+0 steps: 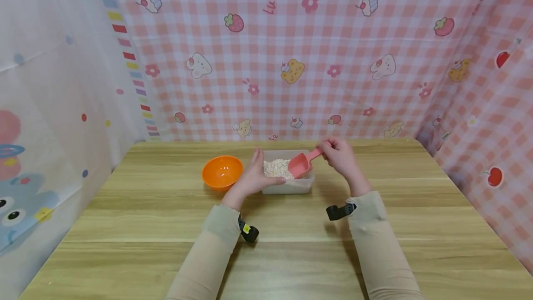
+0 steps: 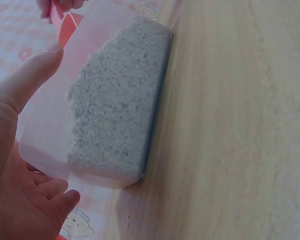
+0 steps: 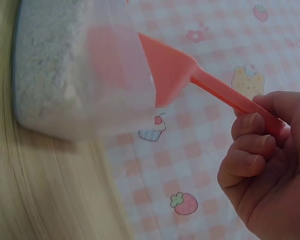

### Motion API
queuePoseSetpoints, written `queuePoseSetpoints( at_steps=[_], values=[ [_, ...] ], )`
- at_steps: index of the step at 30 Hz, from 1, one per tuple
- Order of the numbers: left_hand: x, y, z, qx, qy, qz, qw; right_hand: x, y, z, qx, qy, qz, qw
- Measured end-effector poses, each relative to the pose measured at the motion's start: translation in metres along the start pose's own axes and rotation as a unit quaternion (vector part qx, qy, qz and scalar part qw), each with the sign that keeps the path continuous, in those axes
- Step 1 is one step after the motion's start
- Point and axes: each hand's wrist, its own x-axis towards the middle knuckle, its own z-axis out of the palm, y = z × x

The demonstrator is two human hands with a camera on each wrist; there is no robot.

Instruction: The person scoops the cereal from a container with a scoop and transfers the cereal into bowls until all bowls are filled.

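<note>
A translucent plastic container [image 1: 287,188] stands on the table, part filled with pale rice-like grains [image 1: 275,168]. My left hand [image 1: 252,176] holds it at its left end, thumb along the near rim and fingers round the end wall. My right hand [image 3: 270,165] grips the handle of a pink scoop [image 1: 300,165] between thumb and curled fingers. The scoop's bowl tilts down into the right part of the container, over the grains, and shows through the wall in the right wrist view. Just left of my left hand sits an orange bowl [image 1: 222,172] with a shiny bare inside.
The wooden table [image 1: 291,253] runs back to a pink checked cloth [image 1: 266,91] hanging behind it. Further cloths hang at the left and right sides. A few small specks lie on the wood near the container.
</note>
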Motion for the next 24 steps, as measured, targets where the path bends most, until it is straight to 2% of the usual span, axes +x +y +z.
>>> queuePoseSetpoints(
  at_steps=[5,9,18,24],
  values=[
    [0.001,0.0,0.0,0.004,-0.001,-0.001,1.0,0.001,0.007,-0.006,-0.024,-0.014,0.03,0.9992],
    [0.001,0.0,0.0,0.008,0.002,0.001,1.0,0.003,0.01,-0.009,-0.019,-0.033,0.05,0.998],
    [0.001,-0.004,0.004,-0.025,0.008,-0.022,0.9994,0.002,0.021,-0.012,0.033,-0.067,0.079,0.9941],
    [0.001,-0.005,0.005,-0.029,0.007,-0.032,0.999,0.004,0.031,-0.008,0.093,-0.098,0.115,0.9843]
  ],
)
